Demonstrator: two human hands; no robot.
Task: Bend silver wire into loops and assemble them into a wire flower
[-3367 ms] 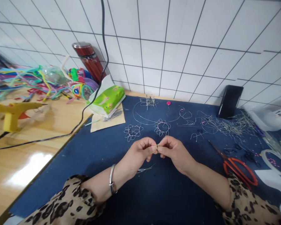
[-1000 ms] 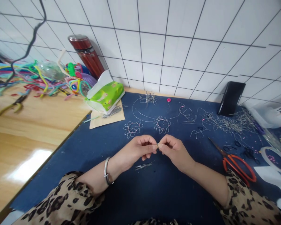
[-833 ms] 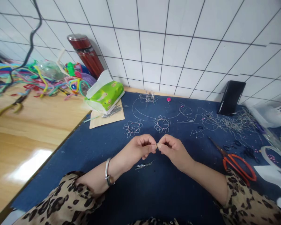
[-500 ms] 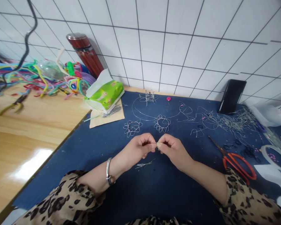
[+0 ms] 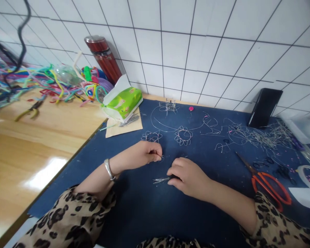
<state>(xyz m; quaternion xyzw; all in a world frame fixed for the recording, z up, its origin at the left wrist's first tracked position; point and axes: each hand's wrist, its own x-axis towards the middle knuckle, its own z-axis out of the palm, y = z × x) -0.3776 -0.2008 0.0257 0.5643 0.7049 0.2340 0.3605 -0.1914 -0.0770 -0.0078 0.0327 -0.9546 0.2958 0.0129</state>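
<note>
My left hand (image 5: 147,153) is closed in a pinch on a thin piece of wire (image 5: 162,158), whose small loop pokes out past the fingertips. Lower and to the right, my right hand (image 5: 189,175) hovers at the right end of a small bundle of short silver wires (image 5: 160,180). Its thumb and forefinger stand apart on either side of the wire ends. Behind my left hand lies a flower-shaped wire ring (image 5: 152,136), partly hidden by it. A second flower-shaped wire ring (image 5: 183,136) with pink beads rests beside that one.
Orange-handled scissors (image 5: 270,187) lie at the right, below a tangle of wire (image 5: 258,136). A black phone (image 5: 265,107) leans against the tiled wall. Left of the dark blue mat stand a green tissue pack (image 5: 125,103) and a red flask (image 5: 104,60); yellow-handled pliers (image 5: 32,111) lie farther left.
My hands, formerly touching at the fingertips, have separated. The left moved left with the wire; the right came down to the wire bundle. The view has shifted slightly.
</note>
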